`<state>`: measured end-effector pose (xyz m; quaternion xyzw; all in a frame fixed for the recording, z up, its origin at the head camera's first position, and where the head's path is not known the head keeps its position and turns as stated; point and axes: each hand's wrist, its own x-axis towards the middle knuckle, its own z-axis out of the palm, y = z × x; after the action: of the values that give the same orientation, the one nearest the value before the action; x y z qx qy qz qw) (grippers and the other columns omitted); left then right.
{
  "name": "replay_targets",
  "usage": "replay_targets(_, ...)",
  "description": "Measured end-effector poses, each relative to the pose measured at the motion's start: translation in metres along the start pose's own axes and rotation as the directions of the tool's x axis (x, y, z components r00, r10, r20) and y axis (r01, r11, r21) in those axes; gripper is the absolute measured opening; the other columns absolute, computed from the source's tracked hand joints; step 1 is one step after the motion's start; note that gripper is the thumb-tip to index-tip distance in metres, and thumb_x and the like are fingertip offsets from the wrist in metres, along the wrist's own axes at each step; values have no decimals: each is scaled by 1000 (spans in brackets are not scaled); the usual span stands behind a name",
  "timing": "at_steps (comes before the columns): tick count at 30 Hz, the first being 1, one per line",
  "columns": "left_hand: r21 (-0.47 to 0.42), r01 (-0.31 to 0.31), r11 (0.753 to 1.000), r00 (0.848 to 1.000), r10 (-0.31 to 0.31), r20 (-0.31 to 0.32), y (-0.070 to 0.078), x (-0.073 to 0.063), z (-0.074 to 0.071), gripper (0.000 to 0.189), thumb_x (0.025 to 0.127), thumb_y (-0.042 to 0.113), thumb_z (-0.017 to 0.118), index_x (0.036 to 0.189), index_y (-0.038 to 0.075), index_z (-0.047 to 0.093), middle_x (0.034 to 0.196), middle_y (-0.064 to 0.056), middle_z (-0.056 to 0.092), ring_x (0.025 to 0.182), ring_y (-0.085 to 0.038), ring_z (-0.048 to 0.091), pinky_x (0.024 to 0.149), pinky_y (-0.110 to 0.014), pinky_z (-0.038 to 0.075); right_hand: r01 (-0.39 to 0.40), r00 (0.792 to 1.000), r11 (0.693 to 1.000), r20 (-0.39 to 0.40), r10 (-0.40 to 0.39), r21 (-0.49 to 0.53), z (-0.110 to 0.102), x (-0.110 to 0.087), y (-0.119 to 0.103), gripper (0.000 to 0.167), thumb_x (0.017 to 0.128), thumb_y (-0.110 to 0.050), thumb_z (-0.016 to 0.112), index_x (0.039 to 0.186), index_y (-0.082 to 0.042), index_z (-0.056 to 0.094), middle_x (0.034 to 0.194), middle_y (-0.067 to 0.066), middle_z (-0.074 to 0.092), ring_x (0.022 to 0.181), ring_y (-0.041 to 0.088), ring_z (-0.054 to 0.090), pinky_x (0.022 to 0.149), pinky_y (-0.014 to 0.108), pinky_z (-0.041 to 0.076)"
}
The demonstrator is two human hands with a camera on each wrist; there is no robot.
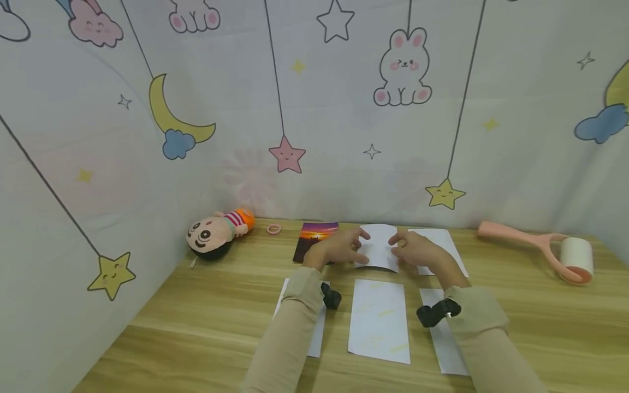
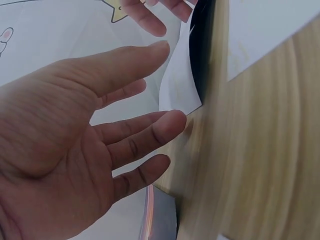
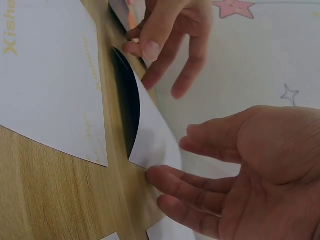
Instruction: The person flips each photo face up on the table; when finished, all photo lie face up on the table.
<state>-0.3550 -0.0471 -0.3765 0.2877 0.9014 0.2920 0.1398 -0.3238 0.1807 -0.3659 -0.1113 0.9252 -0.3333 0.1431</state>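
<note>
A photo sheet (image 1: pixel 377 246) lies white side up in the back row, bowed, with its dark underside showing along the near edge. My left hand (image 1: pixel 341 246) is at its left side, thumb and fingers spread apart. On the opposite side is my right hand (image 1: pixel 417 250), its fingers loosely bent. In the left wrist view, a fingertip of the left hand (image 2: pixel 100 135) is close to a corner of the sheet (image 2: pixel 177 87); contact is unclear. The right wrist view has the right hand's fingers (image 3: pixel 190 192) near another corner, none visibly pinching it.
A sunset photo (image 1: pixel 309 234) lies left of the sheet, a white sheet (image 1: pixel 439 245) right. Nearer are three more white sheets, the middle one (image 1: pixel 378 322) with faint yellow print. A doll (image 1: pixel 216 232), pink ring (image 1: pixel 273 229) and pink-handled lint roller (image 1: pixel 540 243) lie farther out.
</note>
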Motion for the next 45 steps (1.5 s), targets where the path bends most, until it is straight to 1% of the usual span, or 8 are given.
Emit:
replay_targets(4,5,5,1000,1000,-5,-10,1,2,2,65,86,24,81,142,11,50,132,-17,61,122,-28,57,105,-40,43,9,1000,1000,3,-9,-1,-1,-1,1,42,100,-16,55,138,1,50,100,14,67,89,26,58,76,37,45)
replay_targets(8,24,31,999,1000,-31,-6,3,2,4,71,84,26,83,145,17,48,134,-15,60,124,-27,55,105,-41,43,28,1000,1000,6,-28,-11,0,-2,1,48,98,-16,59,142,-1,47,102,14,67,89,25,58,76,38,46)
replay_targets(11,35,31,999,999,-31,14,5,2,4,75,84,26,83,147,19,44,137,-15,58,127,-29,53,107,-43,41,42,999,999,12,-42,-10,0,-2,2,53,97,-17,61,145,-1,43,104,15,66,90,25,60,76,39,47)
replay_targets(16,30,5,1000,998,-6,58,9,2,6,77,85,25,82,150,18,41,138,-15,57,131,-30,50,109,-45,39,36,999,999,15,-36,5,1,-1,1,57,96,-16,63,147,-1,41,113,19,67,96,26,63,78,40,49)
replay_targets(22,18,10,1000,998,-12,67,9,-1,3,75,86,25,81,150,17,42,139,-15,56,131,-30,50,109,-45,38,25,1000,999,15,-25,22,2,0,1,56,97,-14,62,147,0,41,117,20,67,95,25,62,76,38,48)
replay_targets(32,-49,35,998,999,-34,35,-5,-6,-1,74,87,21,80,150,14,41,144,-21,49,133,-32,47,112,-45,35,23,999,1000,29,-23,18,-1,-1,2,53,98,-13,60,145,2,42,117,22,67,93,26,61,77,38,47)
replay_targets(40,-6,39,999,998,-38,42,-7,-5,0,81,86,22,81,153,12,37,148,-21,46,138,-31,42,116,-43,30,-6,1000,1000,20,6,19,0,0,5,47,97,-12,59,141,4,47,130,27,59,100,29,62,78,38,51)
replay_targets(45,28,44,999,998,-45,47,-4,-3,0,85,85,23,82,154,12,34,146,-20,48,137,-30,43,116,-43,30,1,1000,1000,30,-2,29,-1,-1,5,45,98,-10,58,139,4,48,134,29,56,108,33,61,86,43,51)
